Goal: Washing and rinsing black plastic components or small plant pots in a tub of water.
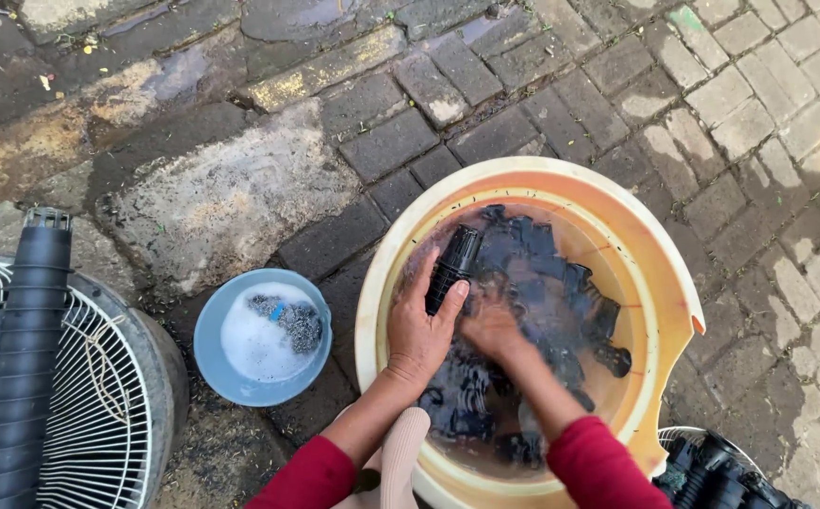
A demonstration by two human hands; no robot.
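Head view: left hand (419,330) grips black slotted cup (453,267) above the water, centre frame, inside yellow basin (660,311). Right hand (492,325) submerged among black parts; grip unclear. Blue soapy bowl (217,372) lower left.

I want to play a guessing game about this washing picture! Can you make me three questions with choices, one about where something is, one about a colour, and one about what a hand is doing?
1. Where is the small blue bowl?
A. inside the big basin
B. on the ground left of the big basin
C. on the wire rack

2. What colour are the sleeves?
A. red
B. green
C. white

3. The left hand is
A. empty
B. gripping a black ribbed pot
C. holding a sponge

Answers: B, it sits on the paving beside the basin; A, both cuffs are red; B, its fingers wrap the pot.
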